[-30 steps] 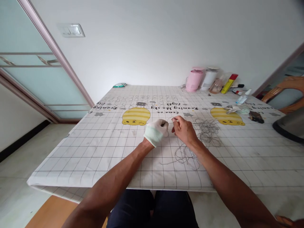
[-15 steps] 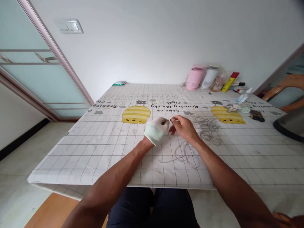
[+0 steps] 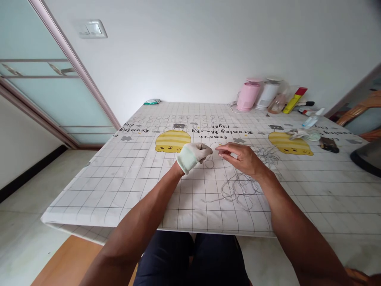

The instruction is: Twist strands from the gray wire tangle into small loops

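Left hand (image 3: 192, 157): white-gloved, clenched on a thin grey wire (image 3: 209, 163).
Right hand (image 3: 239, 155): bare, fingertips just beside the wire; grip cannot be told.
Below: wire tangle (image 3: 242, 186) under the right wrist, on a gridded tablecloth (image 3: 125, 198).
Far edge: pink canister (image 3: 248, 96), white canister (image 3: 267, 94), yellow tube (image 3: 294, 100).

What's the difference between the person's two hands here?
The left hand wears a white fabric glove, while the right hand is bare. The left hand is curled closed, while the right hand's fingers stretch out toward it. The left hand sits nearer the yellow striped cartoon, the right nearer a tangle of thin grey cord. Both are over the grid-printed tablecloth.
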`<move>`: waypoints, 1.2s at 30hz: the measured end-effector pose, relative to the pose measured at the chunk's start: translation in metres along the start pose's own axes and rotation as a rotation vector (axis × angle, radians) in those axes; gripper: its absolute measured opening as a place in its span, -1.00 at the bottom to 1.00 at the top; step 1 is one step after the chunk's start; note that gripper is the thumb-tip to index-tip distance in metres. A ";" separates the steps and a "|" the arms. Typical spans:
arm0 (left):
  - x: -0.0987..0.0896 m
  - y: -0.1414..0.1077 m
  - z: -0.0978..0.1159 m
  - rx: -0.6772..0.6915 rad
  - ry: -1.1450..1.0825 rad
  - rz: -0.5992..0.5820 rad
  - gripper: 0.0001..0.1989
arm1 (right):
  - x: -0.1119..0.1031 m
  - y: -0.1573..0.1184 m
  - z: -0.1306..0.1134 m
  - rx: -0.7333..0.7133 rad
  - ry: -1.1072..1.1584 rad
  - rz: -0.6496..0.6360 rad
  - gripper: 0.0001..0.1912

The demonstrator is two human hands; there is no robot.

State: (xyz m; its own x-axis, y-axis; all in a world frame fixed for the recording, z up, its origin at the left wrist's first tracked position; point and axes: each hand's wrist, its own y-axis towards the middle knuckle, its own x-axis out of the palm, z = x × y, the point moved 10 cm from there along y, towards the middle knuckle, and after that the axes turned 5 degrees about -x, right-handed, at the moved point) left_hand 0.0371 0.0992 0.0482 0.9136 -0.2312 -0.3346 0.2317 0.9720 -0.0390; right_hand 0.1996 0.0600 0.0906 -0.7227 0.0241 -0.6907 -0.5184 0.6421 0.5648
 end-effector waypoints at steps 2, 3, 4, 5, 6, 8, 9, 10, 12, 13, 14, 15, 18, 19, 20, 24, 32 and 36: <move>0.001 0.001 -0.001 0.008 0.011 -0.004 -0.75 | 0.001 -0.001 0.001 -0.009 0.030 -0.011 -0.74; 0.001 0.000 0.000 0.012 0.014 -0.005 -0.75 | 0.001 -0.002 0.002 0.000 0.060 -0.023 -0.72; 0.001 0.000 0.000 0.014 0.015 -0.006 -0.74 | 0.002 -0.003 0.004 0.014 0.094 -0.039 -0.69; 0.001 0.000 0.001 0.014 0.013 -0.004 -0.74 | 0.003 -0.004 0.005 0.027 0.127 -0.056 -0.64; 0.001 -0.001 0.002 0.014 0.010 -0.002 -0.74 | 0.004 -0.005 0.006 0.036 0.151 -0.068 -0.61; 0.000 -0.002 0.003 0.009 0.004 0.004 -0.72 | 0.003 -0.006 0.005 0.042 0.145 -0.072 -0.62; 0.000 -0.002 0.004 0.005 0.003 0.009 -0.71 | 0.002 -0.005 0.004 0.036 0.111 -0.063 -0.67; -0.001 -0.003 0.005 0.003 0.005 0.015 -0.70 | 0.000 -0.005 0.003 0.022 0.067 -0.050 -0.72; -0.001 -0.004 0.006 0.002 0.012 0.020 -0.69 | -0.002 -0.004 -0.002 -0.018 -0.015 -0.028 -0.79; -0.001 -0.004 0.006 0.002 0.015 0.022 -0.68 | -0.003 -0.004 -0.004 -0.034 -0.034 -0.023 -0.79; -0.001 -0.004 0.007 0.004 0.017 0.020 -0.68 | -0.003 -0.004 -0.006 -0.048 -0.037 -0.023 -0.76; 0.000 -0.004 0.006 0.007 0.020 0.014 -0.69 | -0.003 -0.004 -0.007 -0.062 -0.036 -0.023 -0.72; 0.002 -0.003 0.005 0.019 0.007 -0.012 -0.71 | -0.003 -0.005 -0.010 -0.109 -0.075 -0.028 -0.67; 0.003 -0.003 0.004 0.024 0.000 -0.021 -0.72 | -0.004 -0.005 -0.011 -0.119 -0.102 -0.033 -0.68; 0.004 -0.002 0.004 0.026 -0.006 -0.027 -0.73 | -0.004 -0.005 -0.011 -0.123 -0.122 -0.038 -0.70; 0.004 -0.001 0.001 0.027 -0.005 -0.025 -0.76 | -0.006 -0.005 -0.010 -0.116 -0.080 -0.051 -0.68; 0.004 -0.003 0.005 0.011 -0.009 -0.017 -0.77 | -0.005 -0.006 -0.008 -0.073 -0.052 -0.096 -0.70; 0.006 -0.005 0.008 0.019 -0.018 -0.023 -0.76 | -0.004 -0.005 -0.015 -0.142 -0.112 -0.066 -0.82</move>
State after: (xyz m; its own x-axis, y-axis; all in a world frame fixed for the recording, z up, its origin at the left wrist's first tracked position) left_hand 0.0439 0.0923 0.0545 0.9140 -0.2540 -0.3164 0.2586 0.9656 -0.0282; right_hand 0.1987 0.0455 0.0975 -0.6337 0.0761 -0.7698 -0.6279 0.5305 0.5694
